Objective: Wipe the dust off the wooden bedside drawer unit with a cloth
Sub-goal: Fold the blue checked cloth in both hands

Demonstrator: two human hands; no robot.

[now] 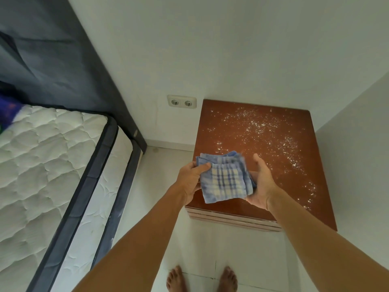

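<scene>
Over on the left the mattress (52,165) lies bare, and at ten o'clock from the unit there's a double wall socket (181,101). Now the action: the left hand (190,180) pinches the left edge of the cloth (226,180), thumb on top, fingers tucked beneath. It's a folded blue-and-white check, held over the seven o'clock corner of the wooden bedside drawer unit (231,127). Whether it touches the top, I can't say. The right hand (262,186) cups the cloth's right side with the thumb lifted clear. Its fingers hide behind the fabric, so I can't tell if they grip or merely prop.

That cloth looks soft, light and floppy, and I'd guess the folded layers will slide apart if it's dragged by one edge. Better to lay it flat and press down on the middle of the pad with a spread palm.

Further right, the dust (263,125): white flecks scattered from twelve o'clock round to four o'clock on the top. It looks loose, so a fast sweep would likely flick it onto the floor. Slow gathering strokes seem wiser. The unit itself looks solid, tucked into the corner, and should stand firm under pressure.
</scene>
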